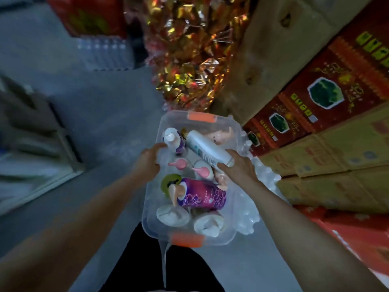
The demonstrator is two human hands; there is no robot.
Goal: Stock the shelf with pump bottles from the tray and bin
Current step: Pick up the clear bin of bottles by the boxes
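Two hands over clear bin (235, 131): your right hand (240, 171) grips white bottle (207, 148), tilted; your left hand (148, 160) at bin's left wall, fingers relaxed, holding nothing.

A smooth grey floor (99, 114) fills the left and lower parts of the view, dimly lit. Along the right side stand stacked cartons: red printed boxes (328, 89) above plain brown cardboard boxes (328, 157), with more red packaging low at the right edge. At the top centre hangs a heap of crinkled gold and red foil wrapping (189, 53). A red carton (88, 15) sits on shrink-wrapped clear bottles (103, 53) at upper left. The far left is blurred grey shelving.
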